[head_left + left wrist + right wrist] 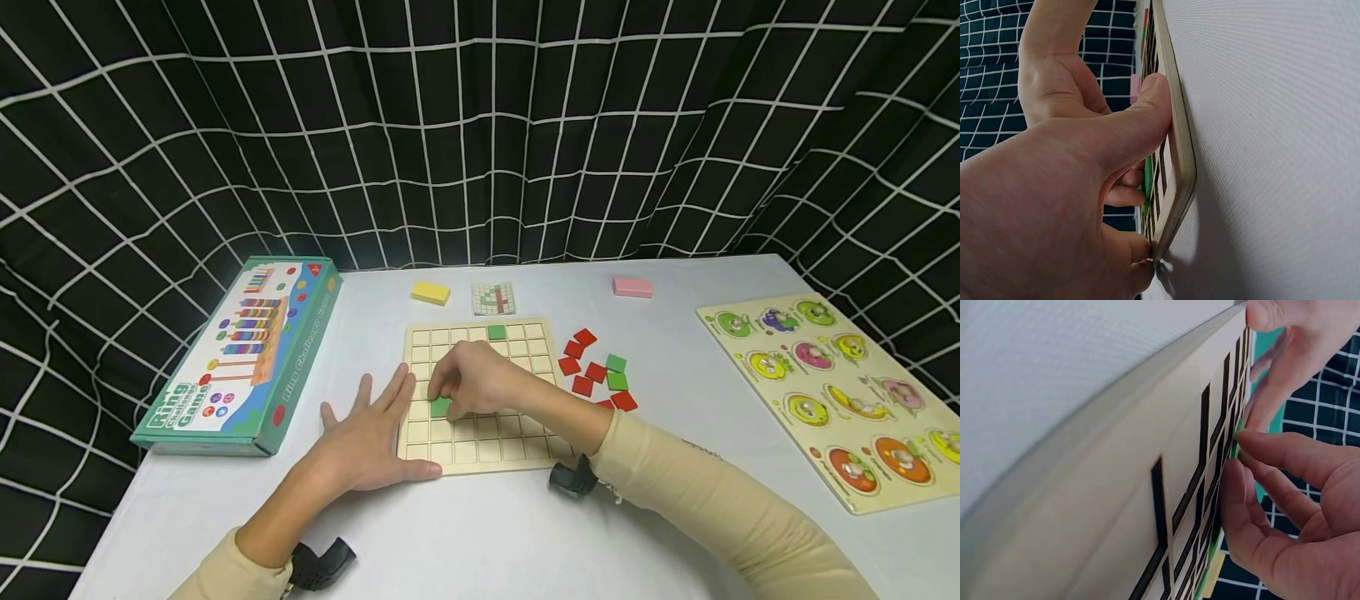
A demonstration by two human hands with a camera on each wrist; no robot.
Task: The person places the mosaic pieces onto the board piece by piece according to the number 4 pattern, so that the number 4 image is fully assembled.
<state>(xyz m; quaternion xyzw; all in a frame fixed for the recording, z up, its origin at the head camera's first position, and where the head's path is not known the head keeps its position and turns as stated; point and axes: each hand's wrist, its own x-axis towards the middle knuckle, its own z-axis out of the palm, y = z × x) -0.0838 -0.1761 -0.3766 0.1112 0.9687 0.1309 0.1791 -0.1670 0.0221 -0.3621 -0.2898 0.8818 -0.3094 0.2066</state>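
Pinching a green tile [440, 407], apparently, right hand [480, 379] fingers curl over the grid board [480, 446]; left hand [371, 442] lies flat, fingers spread

game box [238, 357] lying flat at table's left edge | yellow block [430, 292] and pink block [632, 287] near the far side | small pattern card [493, 298] between them | animal peg puzzle [847, 392] on the right | black grid-lined curtain [480, 125] behind
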